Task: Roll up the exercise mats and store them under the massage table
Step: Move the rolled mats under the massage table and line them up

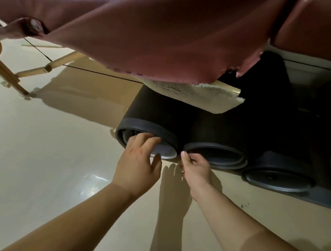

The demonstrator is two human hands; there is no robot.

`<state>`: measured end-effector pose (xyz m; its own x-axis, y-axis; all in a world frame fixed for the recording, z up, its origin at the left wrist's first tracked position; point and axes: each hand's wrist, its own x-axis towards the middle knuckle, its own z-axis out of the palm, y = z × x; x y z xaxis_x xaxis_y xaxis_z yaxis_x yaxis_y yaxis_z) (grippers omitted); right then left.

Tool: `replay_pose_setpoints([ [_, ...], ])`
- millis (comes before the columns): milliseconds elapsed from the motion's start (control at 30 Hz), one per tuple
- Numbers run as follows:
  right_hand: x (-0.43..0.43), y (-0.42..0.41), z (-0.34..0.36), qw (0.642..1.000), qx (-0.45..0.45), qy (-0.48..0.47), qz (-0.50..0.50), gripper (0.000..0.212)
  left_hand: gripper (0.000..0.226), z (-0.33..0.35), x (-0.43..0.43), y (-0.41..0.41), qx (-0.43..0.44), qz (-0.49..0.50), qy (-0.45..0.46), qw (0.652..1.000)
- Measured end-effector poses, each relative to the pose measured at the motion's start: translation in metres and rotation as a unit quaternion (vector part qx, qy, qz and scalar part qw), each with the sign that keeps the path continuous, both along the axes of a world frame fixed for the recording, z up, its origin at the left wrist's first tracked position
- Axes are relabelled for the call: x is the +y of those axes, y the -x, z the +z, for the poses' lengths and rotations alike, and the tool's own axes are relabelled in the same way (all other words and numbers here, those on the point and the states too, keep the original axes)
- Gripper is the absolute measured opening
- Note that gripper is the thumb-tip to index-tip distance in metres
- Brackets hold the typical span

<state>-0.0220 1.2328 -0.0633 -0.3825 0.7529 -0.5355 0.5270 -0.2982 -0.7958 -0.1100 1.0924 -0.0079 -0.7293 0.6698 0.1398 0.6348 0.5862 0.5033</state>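
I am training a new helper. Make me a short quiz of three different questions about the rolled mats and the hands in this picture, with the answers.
1. True or false: the left hand has its fingers at the open end of the leftmost rolled mat.
2. How many rolled mat ends can be seen in a row under the massage table?
A. one
B. three
C. five
3. Fill in: the right hand is at the end of the ____ rolled mat.

Key:
1. True.
2. B; the rightmost roll is wound tightest.
3. Middle. Whether it pinches an edge cannot be told.
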Motion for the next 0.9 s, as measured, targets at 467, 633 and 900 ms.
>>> replay_pose_setpoints([
  [467,0.018,-0.155,0.063,0.997,-0.035,0.046,-0.044,0.016,0.064,0.017,0.026,-0.125,-0.221,-0.055,0.060,0.972],
  [633,0.033,-0.198,0.092,0.998,-0.009,0.007,-0.065,0.014,0.067,0.031,0.047,-0.155,-0.206,-0.102,0.057,0.971],
  [900,0.089,-0.188,0.099,0.998,0.013,0.000,-0.061,0.051,0.071,0.035,0.079,-0.148,-0.207,-0.077,0.077,0.972],
])
